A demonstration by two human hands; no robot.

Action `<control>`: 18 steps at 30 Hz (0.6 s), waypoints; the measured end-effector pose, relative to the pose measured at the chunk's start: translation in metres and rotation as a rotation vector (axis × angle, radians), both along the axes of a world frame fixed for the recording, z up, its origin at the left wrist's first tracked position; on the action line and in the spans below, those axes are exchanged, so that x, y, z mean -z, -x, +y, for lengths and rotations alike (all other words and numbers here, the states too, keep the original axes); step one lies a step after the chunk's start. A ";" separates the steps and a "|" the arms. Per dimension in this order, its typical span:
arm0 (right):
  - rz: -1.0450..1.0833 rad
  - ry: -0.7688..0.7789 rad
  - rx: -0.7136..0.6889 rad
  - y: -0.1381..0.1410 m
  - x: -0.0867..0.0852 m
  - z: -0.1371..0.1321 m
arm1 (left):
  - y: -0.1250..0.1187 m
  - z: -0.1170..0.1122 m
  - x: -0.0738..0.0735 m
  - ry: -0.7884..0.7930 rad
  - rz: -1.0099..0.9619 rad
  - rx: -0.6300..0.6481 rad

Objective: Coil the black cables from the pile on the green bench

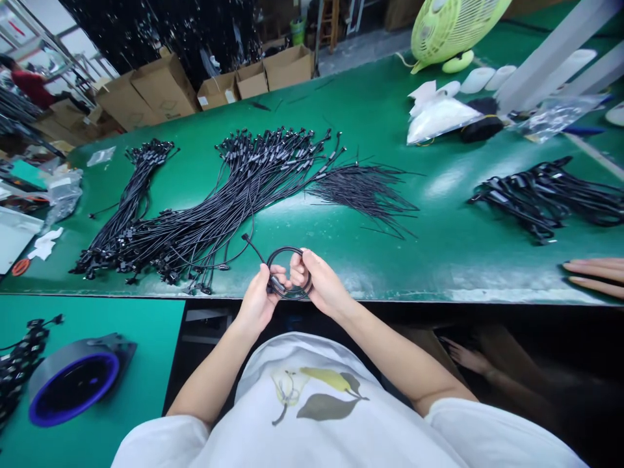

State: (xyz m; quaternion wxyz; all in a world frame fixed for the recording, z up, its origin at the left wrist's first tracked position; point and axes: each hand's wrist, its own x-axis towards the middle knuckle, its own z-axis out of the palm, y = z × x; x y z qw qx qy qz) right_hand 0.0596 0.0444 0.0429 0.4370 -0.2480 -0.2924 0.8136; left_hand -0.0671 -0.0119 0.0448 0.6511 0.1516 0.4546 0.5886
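A black cable [287, 249] is wound into a loop between my two hands, just over the front edge of the green table. My left hand [258, 296] pinches the left side of the loop, and one cable end with a small connector sticks out up and to the left. On the right side, my right hand [322, 279] grips the same coil with its fingers curled inside. Beyond my hands lies a large spread of black cables [209, 214] with connectors at their ends. To its right rests a pile of thin black ties [365, 188].
A smaller cable bundle [131, 188] lies at the left, coiled cables [546, 198] at the right. Another person's hand [599, 273] rests at the right edge. A yellow-green fan [455, 29] and a plastic bag [439, 120] stand farther back. A tape-like roll [78, 380] is lower left.
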 end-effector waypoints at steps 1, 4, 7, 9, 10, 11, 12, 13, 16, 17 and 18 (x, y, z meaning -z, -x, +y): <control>-0.001 0.040 0.035 0.000 0.001 0.000 | -0.003 -0.002 0.001 0.008 -0.021 0.041; -0.031 0.119 0.117 0.001 0.003 0.004 | -0.014 -0.011 0.000 -0.046 -0.125 0.123; -0.030 0.107 0.099 0.001 0.005 0.004 | -0.015 -0.015 -0.005 -0.119 -0.191 0.055; -0.005 0.081 0.047 0.000 0.005 0.002 | -0.008 -0.013 -0.007 -0.140 -0.209 -0.001; 0.002 0.069 0.025 -0.001 0.004 0.000 | -0.004 -0.012 -0.008 -0.137 -0.208 0.007; -0.003 0.060 0.012 -0.002 0.003 -0.001 | 0.001 -0.012 -0.008 -0.126 -0.195 0.044; -0.018 0.052 0.007 -0.003 0.002 -0.002 | 0.004 -0.011 -0.007 -0.110 -0.170 0.096; -0.040 0.046 0.002 -0.005 0.002 -0.002 | 0.006 -0.011 -0.007 -0.092 -0.138 0.145; -0.129 0.005 -0.020 -0.010 0.003 0.001 | 0.007 -0.011 -0.001 -0.053 -0.001 0.155; -0.168 -0.018 -0.020 -0.012 0.003 0.002 | 0.007 -0.011 0.000 -0.046 0.061 0.134; -0.215 -0.047 -0.014 -0.014 0.004 0.004 | 0.008 -0.011 0.002 -0.036 0.123 0.133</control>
